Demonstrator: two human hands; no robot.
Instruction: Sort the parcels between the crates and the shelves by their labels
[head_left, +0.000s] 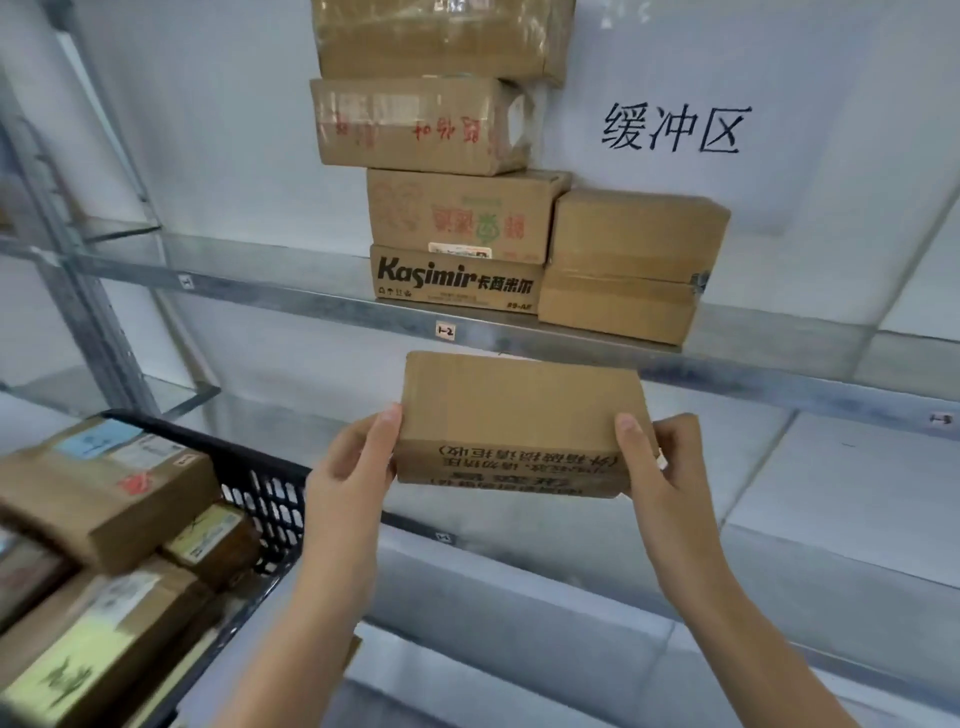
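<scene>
Parcel (519, 421) of plain brown cardboard is held up in the air, just below the front edge of the metal shelf (311, 299) and not yet resting on anything. The left hand (353, 462) grips its left end and the right hand (660, 462) grips its right end, thumbs on top and fingers curled underneath. Black Chinese print runs upside down along its near face, too blurred to read with confidence.

A small tag (445, 330) on the shelf edge right above the parcel reads "1-2". Six boxes already sit on that shelf: a four-high stack (415, 127) and beside it two plain ones (623, 260). The bottom box of the stack (457, 280) says "Kasimir" in bold black letters with Chinese characters after it. The two boxes above it carry inverted red and green print.

On the wall behind, large handwritten characters (670, 130) read 缓冲区.

Down to the left, a black crate (260, 488) holds several labelled parcels (104, 493), their blue, white and yellow stickers illegible from here. By my reckoning the sorting is partway through, with this parcel to shelve and the crate yet to be worked.
</scene>
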